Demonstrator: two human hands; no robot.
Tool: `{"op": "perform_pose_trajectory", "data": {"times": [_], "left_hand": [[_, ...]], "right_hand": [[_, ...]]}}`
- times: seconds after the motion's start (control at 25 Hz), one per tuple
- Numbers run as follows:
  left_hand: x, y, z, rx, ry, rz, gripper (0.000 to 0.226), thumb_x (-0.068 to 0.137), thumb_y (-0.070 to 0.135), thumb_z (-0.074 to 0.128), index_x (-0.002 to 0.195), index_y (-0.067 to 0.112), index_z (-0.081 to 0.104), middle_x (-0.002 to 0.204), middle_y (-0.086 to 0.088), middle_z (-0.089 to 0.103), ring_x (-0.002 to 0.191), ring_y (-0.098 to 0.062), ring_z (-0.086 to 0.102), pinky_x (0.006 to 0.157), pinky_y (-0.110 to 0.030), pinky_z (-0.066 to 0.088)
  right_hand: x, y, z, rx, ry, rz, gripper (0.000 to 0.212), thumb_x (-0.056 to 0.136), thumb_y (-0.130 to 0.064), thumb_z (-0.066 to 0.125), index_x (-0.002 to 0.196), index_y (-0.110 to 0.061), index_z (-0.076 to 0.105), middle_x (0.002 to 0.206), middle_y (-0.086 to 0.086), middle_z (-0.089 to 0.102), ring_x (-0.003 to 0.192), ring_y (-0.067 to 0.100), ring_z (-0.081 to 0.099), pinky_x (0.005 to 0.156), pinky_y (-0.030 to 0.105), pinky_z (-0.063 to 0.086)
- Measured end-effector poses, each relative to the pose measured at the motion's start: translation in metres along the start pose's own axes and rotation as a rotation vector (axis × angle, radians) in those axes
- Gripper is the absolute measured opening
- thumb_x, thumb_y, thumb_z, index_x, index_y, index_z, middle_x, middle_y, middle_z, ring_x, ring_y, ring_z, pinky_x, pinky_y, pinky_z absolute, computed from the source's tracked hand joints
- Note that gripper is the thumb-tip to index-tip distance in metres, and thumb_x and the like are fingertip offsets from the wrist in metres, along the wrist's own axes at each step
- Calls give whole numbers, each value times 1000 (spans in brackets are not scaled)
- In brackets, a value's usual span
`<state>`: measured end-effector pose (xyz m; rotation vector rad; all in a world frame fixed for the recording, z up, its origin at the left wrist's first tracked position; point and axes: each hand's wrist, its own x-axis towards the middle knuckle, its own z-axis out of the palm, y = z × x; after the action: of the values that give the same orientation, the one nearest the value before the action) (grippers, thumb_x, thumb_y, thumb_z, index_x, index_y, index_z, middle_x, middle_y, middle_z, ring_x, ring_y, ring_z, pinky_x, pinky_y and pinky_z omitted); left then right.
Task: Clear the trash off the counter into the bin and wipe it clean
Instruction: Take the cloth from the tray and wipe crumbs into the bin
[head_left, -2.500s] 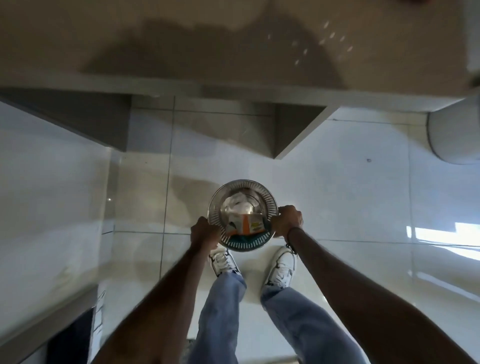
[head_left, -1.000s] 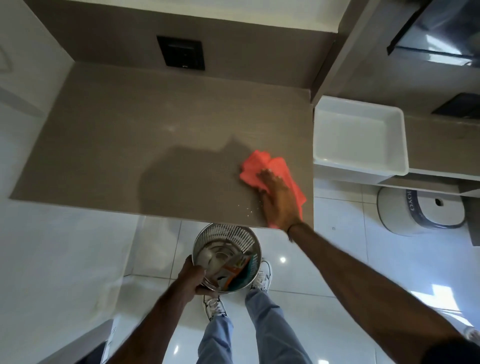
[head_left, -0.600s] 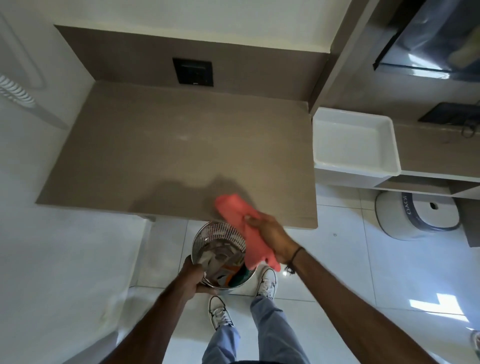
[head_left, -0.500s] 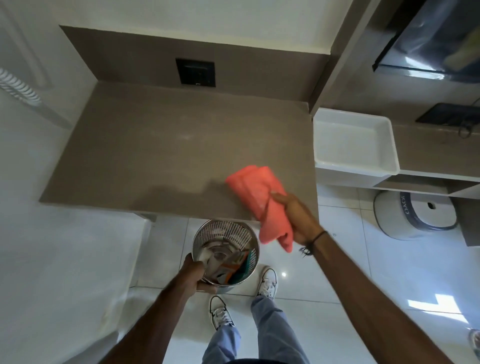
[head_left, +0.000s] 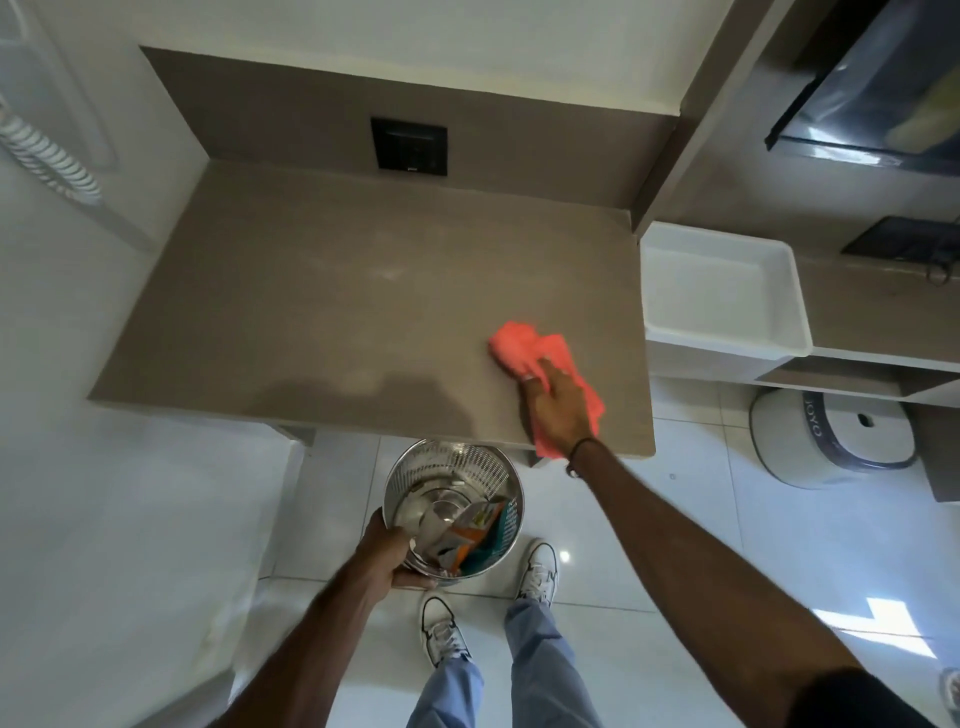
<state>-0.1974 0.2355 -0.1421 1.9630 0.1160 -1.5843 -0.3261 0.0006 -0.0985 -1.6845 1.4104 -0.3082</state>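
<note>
R hand (head_left: 558, 402) is lying flat, fingers nearly straight, pressing the pink cloth (head_left: 522, 345) onto the counter (head_left: 337, 291) near its front-right corner. L hand (head_left: 384, 558) is gripping the rim of the metal bin (head_left: 457, 465), w/ wrappers (head_left: 475, 530) inside, just below counter's front edge.

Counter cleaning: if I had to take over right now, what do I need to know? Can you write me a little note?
Left hand: grips the rim of the metal bin, holding it just below the front edge of the counter.
Right hand: fingers flat on the pink cloth, pressing it on the counter near the front right corner.
Done: wrappers are in the bin, and no trash shows on the counter.
Left: wipe the rest of the top, probably including the pale smear toward the back, then set the bin down.
</note>
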Motion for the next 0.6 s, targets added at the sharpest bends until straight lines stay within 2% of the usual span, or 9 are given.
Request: {"op": "perform_pose_trajectory", "data": {"times": [0.08,0.12,0.2,0.28,0.32,0.4,0.48,0.52,0.6], "left_hand": [[-3,0,-3,-9,10,-1,33,100,27,63,129,13,57,119,-23,75,91,-45,79,76,-66,64],[-5,0,-3,-17,14,-4,35,100,28,63,130,12,57,120,-24,74,92,-46,79,77,-67,64],[-6,1,-6,-24,14,-3,36,101,28,62,132,11,56,123,-25,73,96,-47,78,78,-68,63],[-5,-1,-10,-40,24,-9,36,102,22,59,135,10,55,128,-26,70,99,-48,76,79,-68,62],[-4,-2,-12,-46,16,-10,37,102,21,59,137,10,54,129,-26,69,99,-49,76,79,-68,63],[-5,-2,-16,-45,4,-7,43,100,28,64,138,11,52,131,-26,68,99,-49,76,77,-66,64],[-5,-2,-15,-46,18,-14,45,100,27,65,140,14,49,136,-25,64,102,-50,75,78,-66,64],[-5,-2,-13,-42,30,-23,46,100,25,65,141,15,47,139,-24,61,104,-51,73,78,-66,64],[-7,-3,-9,-25,49,-28,48,99,24,65,143,17,45,142,-24,58,108,-51,71,76,-65,65]], "right_hand": [[-30,-11,30,85,-207,-33,45,101,-29,51,143,-13,53,152,13,49,137,29,49,117,43,36],[-46,-15,43,156,-309,-16,42,100,-28,51,140,-15,56,149,12,53,129,28,55,110,46,45],[-71,-20,58,365,-453,110,33,98,-23,52,127,-17,66,125,8,70,99,21,66,84,35,57],[-80,-26,53,544,-476,270,27,93,-16,56,116,-13,70,94,6,75,78,22,67,67,29,57],[-79,-28,45,607,-455,315,27,91,-16,57,114,-11,69,86,7,74,76,25,66,67,31,57],[-67,-32,16,755,-388,360,33,88,-20,58,118,-8,65,89,12,72,81,30,67,74,37,57],[-46,-34,-21,862,-208,331,37,86,-20,58,119,-6,65,96,16,73,87,33,67,77,40,57],[-35,-34,-39,833,-73,269,33,85,-20,57,113,-8,68,96,15,75,87,34,68,76,39,58],[-17,-35,-64,497,205,108,26,87,-22,52,105,-18,70,104,14,76,93,35,69,77,39,57]]}}
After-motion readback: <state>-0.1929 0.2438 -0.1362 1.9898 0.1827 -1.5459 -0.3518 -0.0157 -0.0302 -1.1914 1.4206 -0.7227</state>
